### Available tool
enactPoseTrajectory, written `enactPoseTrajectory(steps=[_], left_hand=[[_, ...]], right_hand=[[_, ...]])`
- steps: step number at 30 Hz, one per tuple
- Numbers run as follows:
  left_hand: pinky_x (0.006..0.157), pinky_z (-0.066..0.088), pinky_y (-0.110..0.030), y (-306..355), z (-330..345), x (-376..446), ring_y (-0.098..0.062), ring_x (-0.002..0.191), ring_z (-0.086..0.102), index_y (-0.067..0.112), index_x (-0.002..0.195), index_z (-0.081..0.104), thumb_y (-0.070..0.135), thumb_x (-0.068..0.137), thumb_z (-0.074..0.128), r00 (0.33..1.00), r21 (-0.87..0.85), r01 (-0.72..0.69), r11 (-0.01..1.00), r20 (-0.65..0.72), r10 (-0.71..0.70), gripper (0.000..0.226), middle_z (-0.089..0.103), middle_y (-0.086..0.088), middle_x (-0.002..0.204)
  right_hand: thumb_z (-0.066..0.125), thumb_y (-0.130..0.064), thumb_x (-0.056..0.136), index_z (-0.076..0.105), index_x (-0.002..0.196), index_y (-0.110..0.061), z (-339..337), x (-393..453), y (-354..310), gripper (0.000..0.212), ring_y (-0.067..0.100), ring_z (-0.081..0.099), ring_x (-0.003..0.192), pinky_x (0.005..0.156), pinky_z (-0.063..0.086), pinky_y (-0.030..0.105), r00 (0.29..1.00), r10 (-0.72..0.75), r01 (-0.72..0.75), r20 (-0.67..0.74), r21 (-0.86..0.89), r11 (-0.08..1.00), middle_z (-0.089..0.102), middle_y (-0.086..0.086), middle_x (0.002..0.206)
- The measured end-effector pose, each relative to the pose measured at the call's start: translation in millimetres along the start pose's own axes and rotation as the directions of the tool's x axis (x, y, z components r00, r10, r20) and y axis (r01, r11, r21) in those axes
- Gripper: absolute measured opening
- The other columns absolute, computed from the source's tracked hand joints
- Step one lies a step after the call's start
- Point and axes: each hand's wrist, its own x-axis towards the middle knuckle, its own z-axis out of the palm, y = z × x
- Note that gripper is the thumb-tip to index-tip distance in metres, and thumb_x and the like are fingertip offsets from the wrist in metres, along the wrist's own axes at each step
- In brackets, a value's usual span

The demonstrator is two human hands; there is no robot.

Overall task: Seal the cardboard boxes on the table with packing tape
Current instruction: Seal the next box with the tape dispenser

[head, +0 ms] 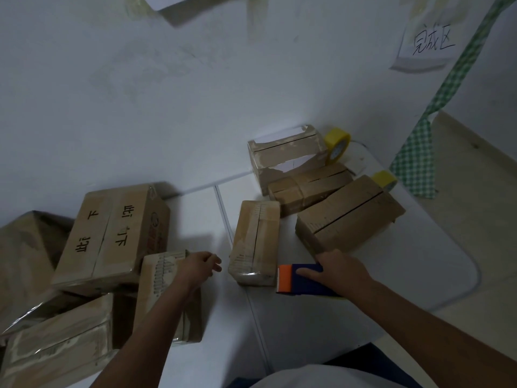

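Several brown cardboard boxes lie on the white table (307, 326). A narrow box (256, 242) stands in the middle with its top seam showing. My right hand (340, 268) grips a blue and orange tape dispenser (298, 281) resting on the table just right of that box's near end. My left hand (200, 266) hovers with loosely curled fingers, holding nothing, over the far end of a taped box (165, 292) left of centre. Two rolls of yellow tape (337, 145) (386, 179) stand at the back right behind three boxes with open seams (349, 217).
A large box with black writing (112, 233) and more taped boxes (58, 348) crowd the left side. A white wall rises behind, with a handwritten paper sign (425, 46) and a green checked strip (414, 161) at the right. The table's rounded edge (472, 278) is at right.
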Motion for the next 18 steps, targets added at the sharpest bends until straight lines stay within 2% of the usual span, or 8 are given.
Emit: enactPoseTrajectory(steps=[3, 5, 8, 9, 11, 13, 16, 18], left_hand=[[0.051, 0.050, -0.019, 7.8, -2.6, 4.5, -0.017, 0.063, 0.063, 0.000, 0.106, 0.068, 0.016, 0.103, 0.048, 0.994, 0.112, 0.062, 0.992, 0.087, -0.072, 0.026, 0.070, -0.009, 0.092], [0.064, 0.057, -0.027, 13.6, -6.0, 8.7, -0.027, 0.078, 0.068, -0.003, 0.109, 0.065, 0.020, 0.103, 0.048, 0.980, 0.313, 0.064, 0.948, 0.161, -0.119, 0.029, 0.069, -0.018, 0.110], [0.078, 0.051, -0.028, 22.0, -16.7, 8.3, -0.026, 0.096, 0.065, -0.002, 0.122, 0.058, 0.013, 0.101, 0.043, 0.999, 0.536, 0.040, 0.843, -0.032, -0.027, 0.030, 0.065, -0.017, 0.120], [0.081, 0.050, -0.031, 23.6, -17.0, 7.2, -0.028, 0.101, 0.064, 0.001, 0.124, 0.056, 0.007, 0.098, 0.042, 0.991, 0.589, -0.031, 0.807, -0.085, 0.100, 0.030, 0.065, -0.017, 0.119], [0.094, 0.047, -0.035, 34.2, -8.8, -2.4, -0.030, 0.114, 0.059, 0.005, 0.135, 0.053, 0.001, 0.094, 0.046, 0.899, 0.624, -0.272, 0.733, -0.106, 0.424, 0.041, 0.063, -0.016, 0.126], [0.111, 0.033, -0.033, 49.7, 13.0, -16.2, -0.028, 0.134, 0.046, 0.010, 0.142, 0.048, 0.008, 0.095, 0.055, 0.762, 0.535, -0.554, 0.638, 0.018, 0.647, 0.048, 0.049, -0.011, 0.145], [0.120, -0.003, -0.040, 52.8, 56.3, -15.3, -0.017, 0.150, -0.003, 0.026, 0.156, 0.018, 0.038, 0.105, 0.031, 0.698, 0.577, -0.680, 0.453, 0.320, 0.640, 0.053, -0.001, 0.008, 0.160], [0.122, -0.004, -0.048, 37.4, 73.9, -2.7, -0.019, 0.150, -0.012, 0.033, 0.156, 0.004, 0.051, 0.104, 0.007, 0.703, 0.637, -0.662, 0.394, 0.345, 0.622, 0.056, -0.009, 0.009, 0.163]], right_hand=[[0.039, -0.077, 0.084, 0.052, 0.077, -0.018, 0.0, 0.9, 0.2, 0.061, 0.012, 0.048, 0.062, 0.055, 0.037, 0.026, 1.000, -0.013, 0.013, -0.002, -0.019, 1.000, 0.047, -0.004, 0.068], [0.038, -0.077, 0.083, 0.047, 0.073, -0.020, 0.7, 1.5, 0.9, 0.059, 0.012, 0.047, 0.062, 0.055, 0.038, 0.027, 1.000, -0.015, 0.015, 0.000, -0.034, 0.999, 0.045, -0.004, 0.068], [0.038, -0.078, 0.083, 0.048, 0.075, -0.021, -0.9, 1.2, 2.5, 0.058, 0.011, 0.048, 0.063, 0.060, 0.042, 0.027, 1.000, -0.009, 0.009, 0.000, -0.037, 0.999, 0.046, -0.005, 0.069], [0.039, -0.078, 0.083, 0.050, 0.078, -0.020, -1.2, 1.0, 3.0, 0.059, 0.012, 0.049, 0.065, 0.062, 0.043, 0.027, 1.000, -0.007, 0.007, 0.001, -0.031, 0.999, 0.047, -0.005, 0.071], [0.039, -0.077, 0.083, 0.052, 0.081, -0.020, -0.2, 1.4, 1.8, 0.059, 0.013, 0.053, 0.068, 0.062, 0.044, 0.027, 1.000, -0.010, 0.010, -0.002, -0.017, 1.000, 0.049, -0.004, 0.072], [0.039, -0.078, 0.083, 0.054, 0.081, -0.020, 2.0, 2.8, -1.0, 0.059, 0.014, 0.056, 0.071, 0.063, 0.045, 0.028, 1.000, -0.013, 0.013, 0.000, 0.001, 1.000, 0.053, -0.003, 0.075], [0.039, -0.078, 0.083, 0.057, 0.081, -0.019, 4.4, 4.5, -3.3, 0.062, 0.014, 0.056, 0.069, 0.064, 0.046, 0.029, 1.000, -0.018, 0.018, -0.011, -0.002, 1.000, 0.054, -0.002, 0.074], [0.039, -0.078, 0.083, 0.059, 0.081, -0.018, 5.7, 5.2, -1.2, 0.063, 0.014, 0.055, 0.067, 0.063, 0.046, 0.030, 0.999, -0.017, 0.018, -0.027, 0.011, 1.000, 0.053, -0.002, 0.072]])
